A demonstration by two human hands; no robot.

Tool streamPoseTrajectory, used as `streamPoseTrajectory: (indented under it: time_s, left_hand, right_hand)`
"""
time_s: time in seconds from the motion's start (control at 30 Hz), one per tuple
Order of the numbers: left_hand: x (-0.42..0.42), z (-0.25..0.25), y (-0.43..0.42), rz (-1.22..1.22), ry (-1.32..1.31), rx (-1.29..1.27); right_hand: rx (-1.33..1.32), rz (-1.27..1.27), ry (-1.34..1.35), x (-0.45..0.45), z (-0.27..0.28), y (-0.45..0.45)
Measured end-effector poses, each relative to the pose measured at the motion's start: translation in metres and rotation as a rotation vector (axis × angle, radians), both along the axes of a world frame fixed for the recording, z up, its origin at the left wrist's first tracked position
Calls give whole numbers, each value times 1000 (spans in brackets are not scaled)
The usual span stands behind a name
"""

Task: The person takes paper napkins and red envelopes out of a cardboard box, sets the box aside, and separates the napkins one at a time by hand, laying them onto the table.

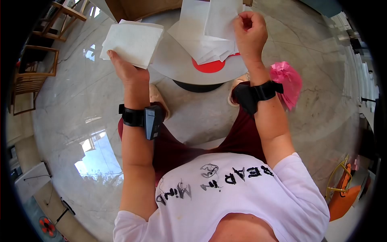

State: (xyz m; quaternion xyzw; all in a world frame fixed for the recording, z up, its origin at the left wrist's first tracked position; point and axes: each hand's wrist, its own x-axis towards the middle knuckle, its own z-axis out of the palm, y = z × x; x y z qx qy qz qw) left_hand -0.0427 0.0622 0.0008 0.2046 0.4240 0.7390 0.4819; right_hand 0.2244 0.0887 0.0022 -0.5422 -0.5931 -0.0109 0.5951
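Observation:
A stack of white, paper-like sheets (133,42) rests in my left hand (130,73), thumb on top and the other fingers hidden underneath. Over the round grey table, my right hand (252,38) pinches the edge of a single white sheet (221,21) between thumb and fingertips. Below that sheet, more white sheets (191,34) lie fanned out in a loose pile on the tabletop (165,64). Part of a red round patch (209,67) shows from under the pile at the table's near edge.
An open cardboard box (141,9) stands at the far side of the table. On the tiled floor to the right sits a pink plastic bag (287,82). Wooden chairs (34,74) are at the left, and an orange bag (344,195) is at the lower right.

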Motion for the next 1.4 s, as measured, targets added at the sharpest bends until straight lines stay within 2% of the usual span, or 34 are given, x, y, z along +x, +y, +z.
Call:
streamPoseTrajectory:
  time_s: [0.13, 0.23, 0.33, 0.43, 0.73, 0.83, 0.93, 1.03, 1.13, 1.23, 1.27, 1.37, 1.4]
  left_hand:
    - [6, 1, 2, -61, -26, 96]
    - [12, 9, -3, -79, -12, 64]
    - [7, 0, 0, -84, -14, 79]
    - [5, -4, 1, -105, -20, 63]
    - [4, -3, 2, -46, -82, 9]
    - [0, -9, 3, -144, -51, -15]
    - [4, -10, 3, -189, -48, -110]
    - [4, -13, 4, -192, -37, -71]
    - [1, -9, 3, -145, -58, -51]
    - [-2, -5, 3, -61, -33, -19]
    - [-4, -6, 4, -22, -14, -18]
    - [-11, -4, 6, 82, 5, -30]
    - [-13, 1, 5, 106, -16, -46]
  right_hand:
    - [20, 60, 136, -11, 4, -2]
    - [51, 219, 368, -8, 1, -2]
    - [48, 240, 446, 1, -7, 9]
    - [-119, 319, 597, -3, -13, 12]
    - [-205, 226, 520, 6, -11, 13]
    - [-212, 374, 767, 8, -18, 15]
    - [-236, 656, 1034, 7, -20, 15]
    - [-199, 675, 1116, 7, -13, 14]
    - [-149, 694, 1092, 11, -15, 16]
    - [-252, 795, 979, 0, -3, 5]
    - [-301, 677, 708, -11, 5, -4]
    - [-310, 533, 137, -25, -4, -7]
    - [-432, 560, 81, -30, -7, -9]
